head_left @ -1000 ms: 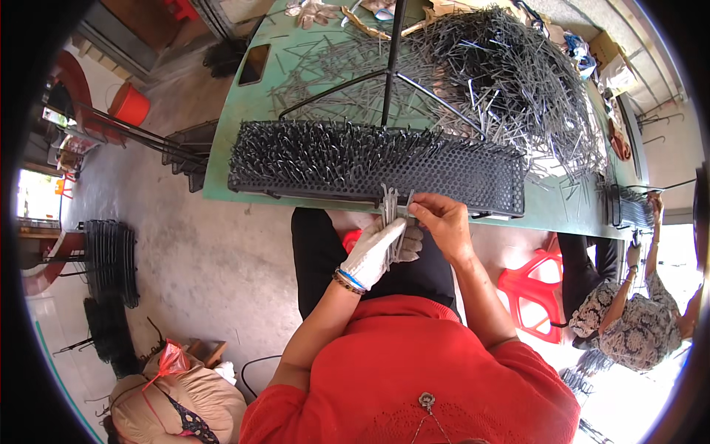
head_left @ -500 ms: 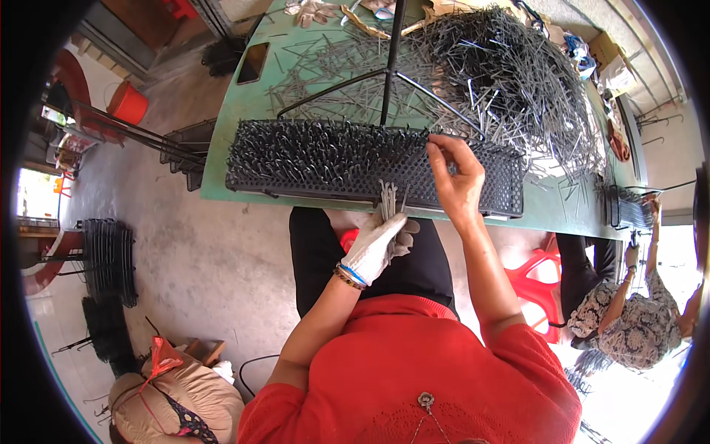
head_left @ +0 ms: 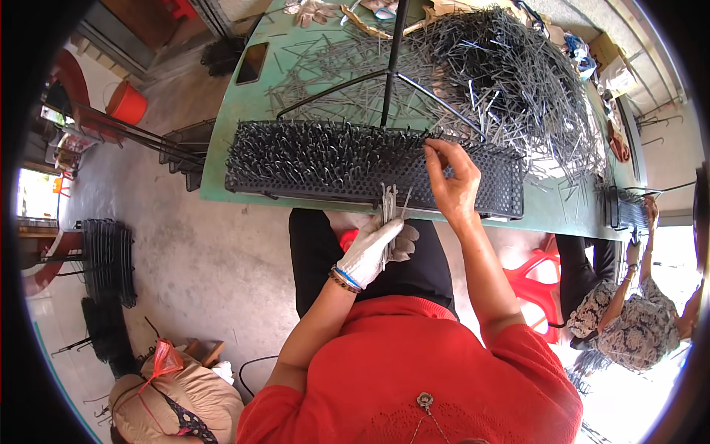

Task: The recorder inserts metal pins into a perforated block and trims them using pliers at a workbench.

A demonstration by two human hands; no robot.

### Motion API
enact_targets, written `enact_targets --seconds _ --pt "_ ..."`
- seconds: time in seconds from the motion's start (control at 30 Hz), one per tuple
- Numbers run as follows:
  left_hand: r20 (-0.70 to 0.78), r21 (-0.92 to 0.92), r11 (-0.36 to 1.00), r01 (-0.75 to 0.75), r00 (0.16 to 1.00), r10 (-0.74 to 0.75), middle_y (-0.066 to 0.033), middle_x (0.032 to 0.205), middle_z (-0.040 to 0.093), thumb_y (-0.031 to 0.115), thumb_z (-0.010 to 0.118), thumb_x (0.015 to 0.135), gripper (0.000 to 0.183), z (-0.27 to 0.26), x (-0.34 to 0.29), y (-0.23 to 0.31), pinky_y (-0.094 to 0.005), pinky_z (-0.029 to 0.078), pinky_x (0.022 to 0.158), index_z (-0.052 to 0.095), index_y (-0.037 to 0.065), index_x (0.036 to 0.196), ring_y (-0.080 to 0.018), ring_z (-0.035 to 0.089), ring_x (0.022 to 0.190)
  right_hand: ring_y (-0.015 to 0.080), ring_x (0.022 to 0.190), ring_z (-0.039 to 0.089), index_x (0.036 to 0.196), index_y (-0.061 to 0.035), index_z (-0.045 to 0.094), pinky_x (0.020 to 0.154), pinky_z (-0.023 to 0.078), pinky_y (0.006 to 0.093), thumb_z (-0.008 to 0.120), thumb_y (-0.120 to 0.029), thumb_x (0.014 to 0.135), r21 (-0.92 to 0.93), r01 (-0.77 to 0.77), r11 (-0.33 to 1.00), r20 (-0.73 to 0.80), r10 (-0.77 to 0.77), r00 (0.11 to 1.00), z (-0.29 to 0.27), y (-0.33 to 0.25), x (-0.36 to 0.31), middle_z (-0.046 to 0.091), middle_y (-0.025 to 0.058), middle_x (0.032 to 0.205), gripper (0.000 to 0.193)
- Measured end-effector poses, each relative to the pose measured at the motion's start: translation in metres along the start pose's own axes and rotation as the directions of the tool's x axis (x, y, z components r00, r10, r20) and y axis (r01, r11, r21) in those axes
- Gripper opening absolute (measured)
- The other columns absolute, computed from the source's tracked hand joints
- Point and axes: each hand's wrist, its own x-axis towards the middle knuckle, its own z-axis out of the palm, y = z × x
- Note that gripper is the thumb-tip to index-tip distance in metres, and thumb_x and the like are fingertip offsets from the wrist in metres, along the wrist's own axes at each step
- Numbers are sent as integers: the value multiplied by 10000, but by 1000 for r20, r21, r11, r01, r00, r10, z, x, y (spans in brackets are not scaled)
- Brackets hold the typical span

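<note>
My left hand, in a whitish knit glove, is closed round a bundle of thin grey metal rods that point up at the near edge of a black perforated rack. My bare right hand is over the right half of the rack, thumb and forefinger pinched together. Whatever lies between those fingertips is too small to make out. Dark rods with bent tips stand densely in the rack's holes to the left of this hand. Bare holes show on the rack's right part.
A black metal frame rises from the rack's far side. Loose rods lie heaped on the green table. A phone and gloves lie farther back. Another person works at right; someone else is at lower left.
My right hand has shifted slightly left along the rack, still pinched. The gloved left hand has moved very little and keeps its hold on the bundle.
</note>
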Motion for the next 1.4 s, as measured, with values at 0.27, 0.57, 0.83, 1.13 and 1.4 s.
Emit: enact_targets --seconds 0.27,0.57,0.83,1.13,1.4 --pt "-2 25 1000 -10 1000 10 -94 928 703 204 542 984 204 -3 -1 -2 -268 589 578 592 55 1113 -156 697 717 200 661 647 995 -28 689 579 524 290 674 5 836 -173 236 956 107 -220 970 7 6 -3 663 95 905 163" --pt "-1 -30 999 -14 1000 14 -98 927 699 188 546 983 197 -2 -4 -1 -248 573 570 572 65 1135 -143 688 699 245 655 645 1007 -26 690 568 524 316 679 -30 843 -268 228 936 183 -183 966 6 3 -5 650 108 911 165" --pt "14 -62 997 -55 998 56 -100 919 696 188 534 989 173 -5 -5 -2 -261 572 582 569 63 1103 -146 686 705 162 603 605 1017 0 692 548 478 282 695 -83 857 -135 30 990 243 4 970 -1 -15 -10 649 88 835 180" --pt "78 -150 979 -138 985 151 -119 930 689 167 512 999 175 2 -7 0 -299 584 628 552 54 1125 -177 692 733 65 640 590 1016 15 679 574 473 214 688 -80 881 73 -404 912 394 346 851 -5 -12 -19 681 27 782 166" --pt "10 -69 993 -92 996 93 -108 889 679 224 524 997 164 -3 -11 3 -183 365 407 531 98 1102 -68 543 531 131 768 655 1044 3 684 721 516 255 694 1 849 47 70 996 65 -73 995 8 -30 6 691 88 880 195"
